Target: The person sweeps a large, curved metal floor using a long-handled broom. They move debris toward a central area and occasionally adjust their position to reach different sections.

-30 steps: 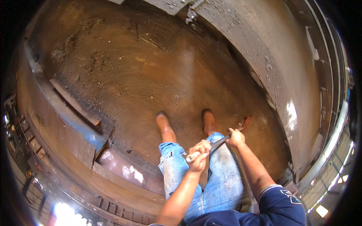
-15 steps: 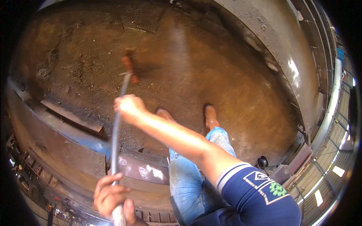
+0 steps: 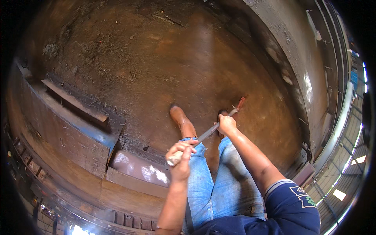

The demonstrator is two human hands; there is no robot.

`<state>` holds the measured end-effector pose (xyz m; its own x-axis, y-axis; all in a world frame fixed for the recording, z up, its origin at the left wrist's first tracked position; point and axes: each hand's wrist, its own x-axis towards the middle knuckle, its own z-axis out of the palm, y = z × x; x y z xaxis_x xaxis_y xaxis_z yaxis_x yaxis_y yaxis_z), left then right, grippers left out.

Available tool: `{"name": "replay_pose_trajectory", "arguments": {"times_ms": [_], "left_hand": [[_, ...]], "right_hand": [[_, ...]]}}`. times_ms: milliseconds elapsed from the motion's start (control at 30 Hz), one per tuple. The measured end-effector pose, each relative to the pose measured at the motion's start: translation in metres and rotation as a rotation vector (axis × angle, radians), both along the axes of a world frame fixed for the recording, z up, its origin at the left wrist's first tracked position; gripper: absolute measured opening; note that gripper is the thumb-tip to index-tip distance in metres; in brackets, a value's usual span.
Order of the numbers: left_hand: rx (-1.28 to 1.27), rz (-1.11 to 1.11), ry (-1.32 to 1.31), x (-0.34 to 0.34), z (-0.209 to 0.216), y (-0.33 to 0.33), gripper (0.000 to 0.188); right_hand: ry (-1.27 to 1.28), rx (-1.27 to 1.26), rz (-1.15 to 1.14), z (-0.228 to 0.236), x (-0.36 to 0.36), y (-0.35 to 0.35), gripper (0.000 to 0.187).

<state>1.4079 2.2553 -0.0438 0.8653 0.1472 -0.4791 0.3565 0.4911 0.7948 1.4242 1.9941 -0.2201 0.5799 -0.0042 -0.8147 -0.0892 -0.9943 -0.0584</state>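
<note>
I hold a long-handled broom (image 3: 206,134) slantwise in front of my legs. My left hand (image 3: 181,157) is closed round the upper part, just by its pale end. Farther down the grey pole, my right hand (image 3: 227,124) is wrapped about it near the head. The narrow reddish broom head (image 3: 241,102) is at the brown, dusty floor (image 3: 168,62), beyond my right boot; its bristles are too blurred to make out. My brown left boot (image 3: 182,119) stands on the same floor, and the right boot is partly hidden behind the right hand and pole.
A low metal ledge (image 3: 74,100) with a loose flat bar runs along the left. Dark grit and debris lie beside it. A tall curved metal wall (image 3: 297,58) closes the right side. Behind the left ledge is a purplish metal beam (image 3: 137,166) with white patches.
The broom head has swung from the far left of the floor to the right, past my right boot. Both hands moved right with the pole, still gripping it.
</note>
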Motion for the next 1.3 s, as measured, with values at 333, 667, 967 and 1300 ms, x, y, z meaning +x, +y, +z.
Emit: {"name": "replay_pose_trajectory", "arguments": {"times_ms": [333, 667, 967, 1300], "left_hand": [[0.886, -0.325, -0.480, 0.051, 0.139, 0.133, 0.030], [0.412, 0.261, -0.034, 0.037, 0.068, 0.176, 0.018], [0.432, 0.345, -0.357, 0.084, 0.060, 0.189, 0.021], [0.852, 0.398, -0.458, 0.102, 0.202, 0.221, 0.017]], "right_hand": [[-0.484, 0.818, -0.119, 0.029, 0.169, 0.376, 0.014], [-0.110, 0.171, 0.141, 0.034, 0.077, 0.207, 0.020], [-0.408, 0.314, 0.118, -0.042, 0.168, 0.319, 0.009], [-0.452, 0.581, 0.322, 0.119, 0.267, 0.403, 0.018]]}}
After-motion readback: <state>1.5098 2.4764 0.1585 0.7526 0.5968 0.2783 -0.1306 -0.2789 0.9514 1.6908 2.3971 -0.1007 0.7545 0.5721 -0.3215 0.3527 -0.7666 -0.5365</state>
